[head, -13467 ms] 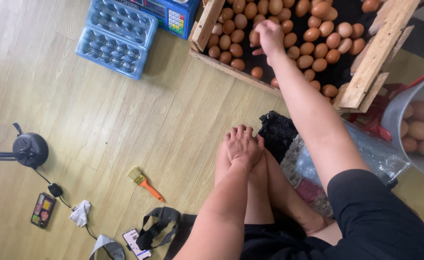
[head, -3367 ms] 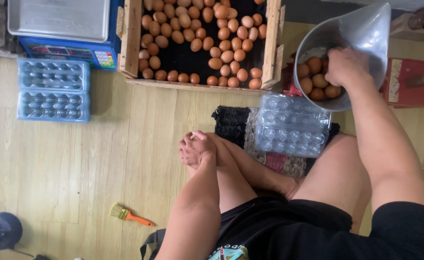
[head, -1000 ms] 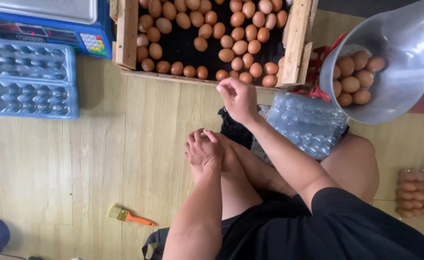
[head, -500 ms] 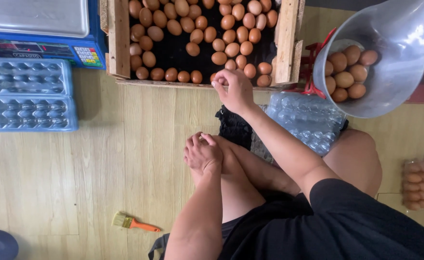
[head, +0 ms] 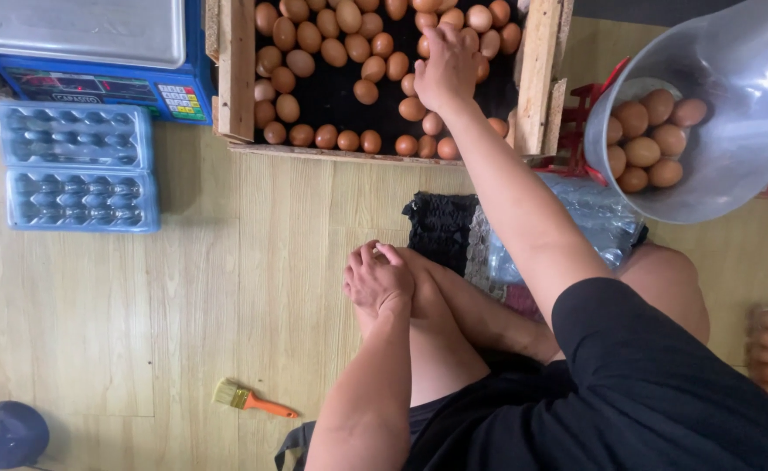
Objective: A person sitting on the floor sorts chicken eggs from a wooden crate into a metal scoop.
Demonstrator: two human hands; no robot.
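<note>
Brown eggs (head: 375, 65) fill the wooden crate (head: 237, 78); right hand (head: 445, 65) cups fingers over one near its right edge, left hand (head: 379, 283) rests loosely open on the knee for balance

The light was bright and soft. A white glare shone on the metal scoop (head: 724, 131) at two o'clock — the floor (head: 140, 305) shone pale too. Soft shadows lay beside the wooden crate (head: 236, 78) at twelve o'clock. The picture was sharp — edges bent a little.
</note>
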